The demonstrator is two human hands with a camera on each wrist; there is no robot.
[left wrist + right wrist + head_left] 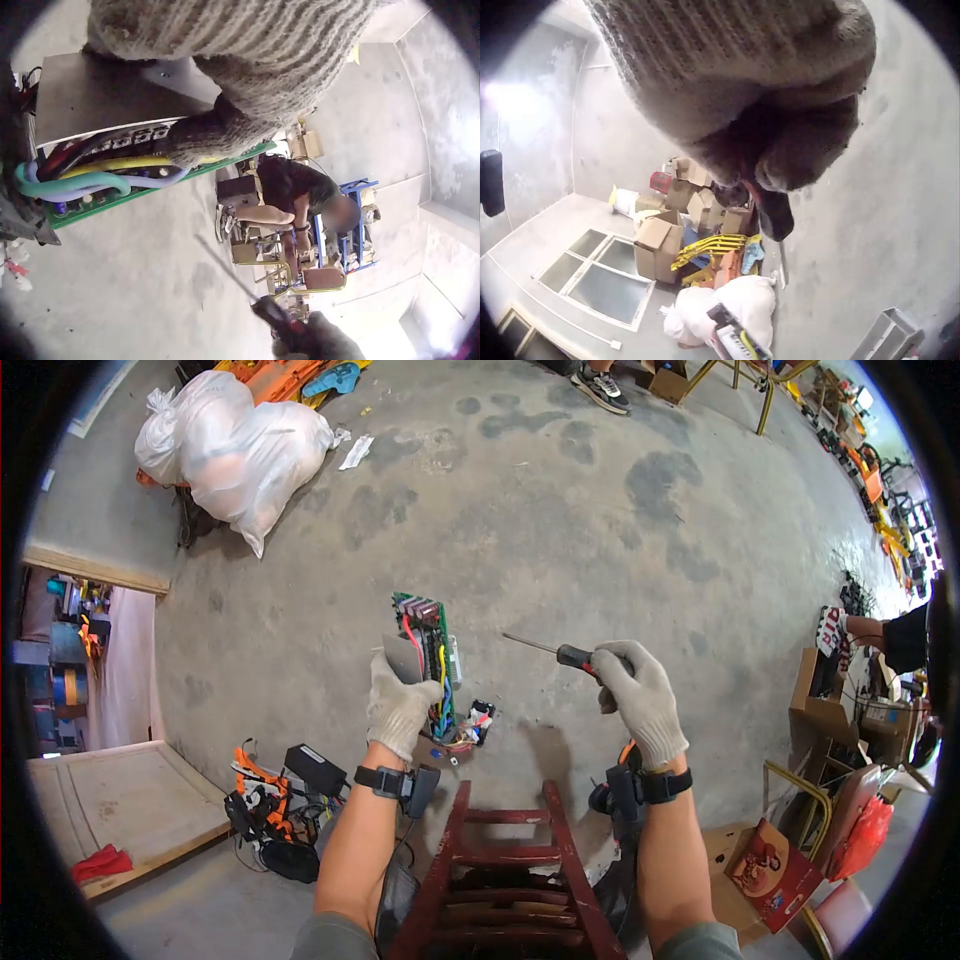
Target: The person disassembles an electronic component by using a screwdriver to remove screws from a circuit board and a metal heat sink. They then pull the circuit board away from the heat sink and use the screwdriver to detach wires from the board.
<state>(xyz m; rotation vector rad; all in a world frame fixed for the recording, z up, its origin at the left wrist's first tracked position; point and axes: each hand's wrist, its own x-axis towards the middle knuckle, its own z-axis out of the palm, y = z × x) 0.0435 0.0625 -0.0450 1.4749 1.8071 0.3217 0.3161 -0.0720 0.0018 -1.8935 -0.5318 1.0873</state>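
The left hand, in a knit glove, grips a circuit board assembly, its fingers clamped on the grey metal plate and the side of the board. Red, yellow and blue wires run along the assembly, which is held upright above the concrete floor. At its lower end, near the glove's cuff, is a small bundle of parts and wires. The right hand, also gloved, holds a screwdriver, its fingers curled round the dark and red handle; the shaft points toward the assembly, its tip apart from it. A red wooden stool is below, between the forearms.
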